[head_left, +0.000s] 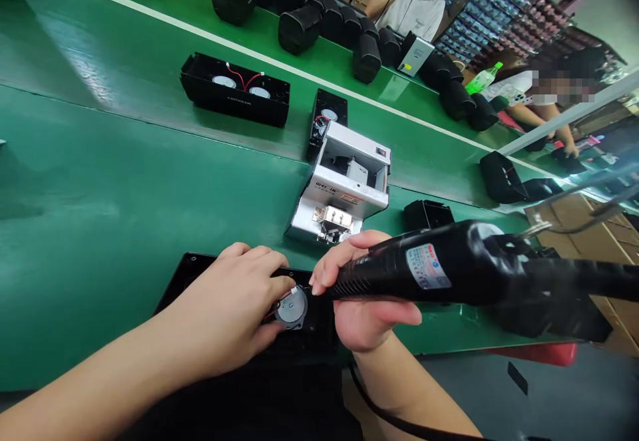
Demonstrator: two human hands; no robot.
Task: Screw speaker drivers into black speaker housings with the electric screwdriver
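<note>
My right hand (362, 294) is closed around a black electric screwdriver (389, 268) with a white and red label, its tip pointing down at the black speaker housing (319, 324) in front of me. Where the bit meets the housing is hidden by my fingers. My left hand (239, 301) grips the same housing, its fingers over the far edge and its thumb beside a round silver speaker driver (292, 306). A small white connector (294, 290) on a red wire shows near the index fingertip.
Just beyond stands a silver screw feeder (344, 191). Two open speaker housings, one long (234, 92) and one partly hidden (329, 105), lie on the green bench. Several black speaker cases (299, 28) line the far side, where two people work. A cable hangs from the screwdriver's hook (536, 227).
</note>
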